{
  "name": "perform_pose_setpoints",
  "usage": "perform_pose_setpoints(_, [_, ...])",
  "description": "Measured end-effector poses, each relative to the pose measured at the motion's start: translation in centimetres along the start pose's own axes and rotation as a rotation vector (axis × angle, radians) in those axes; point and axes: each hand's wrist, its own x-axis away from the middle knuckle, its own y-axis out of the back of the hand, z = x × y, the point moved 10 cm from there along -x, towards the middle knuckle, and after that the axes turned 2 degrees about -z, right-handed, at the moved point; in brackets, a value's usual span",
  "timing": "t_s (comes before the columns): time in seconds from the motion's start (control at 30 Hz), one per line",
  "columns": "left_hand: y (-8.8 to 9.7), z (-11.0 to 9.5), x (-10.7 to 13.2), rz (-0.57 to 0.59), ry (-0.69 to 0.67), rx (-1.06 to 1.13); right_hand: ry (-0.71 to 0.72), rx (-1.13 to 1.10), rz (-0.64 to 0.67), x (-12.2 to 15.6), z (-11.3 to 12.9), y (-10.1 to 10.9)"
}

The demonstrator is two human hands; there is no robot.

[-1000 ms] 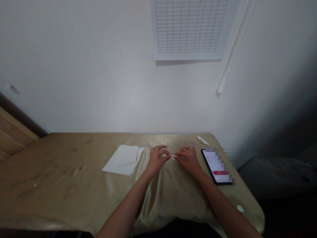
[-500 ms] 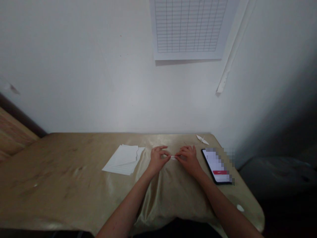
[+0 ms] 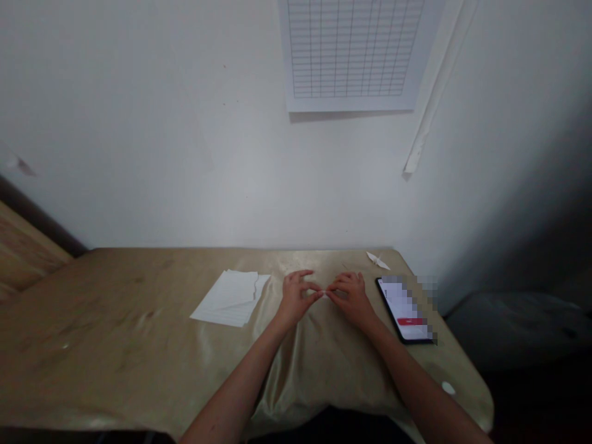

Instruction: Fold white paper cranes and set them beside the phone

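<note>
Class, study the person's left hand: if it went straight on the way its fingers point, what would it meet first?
The left hand points rightward at the small white paper it pinches; just beyond, likely at the same depth, comes the right hand, fingertips first.

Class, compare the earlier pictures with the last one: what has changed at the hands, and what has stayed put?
The left hand and right hand have drawn closer together, fingertips nearly meeting, so less of the small folded paper pinched between them shows. Both keep their hold on it. The paper stack, phone and folded paper figure on the table lie as before.
</note>
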Motion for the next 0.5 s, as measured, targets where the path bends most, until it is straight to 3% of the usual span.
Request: perform_pose_setpoints(0.5, [0.13,-0.44,0.12,-0.040,-0.026,0.033,-0.002,0.009,-0.024,-0.07,0.14,0.04])
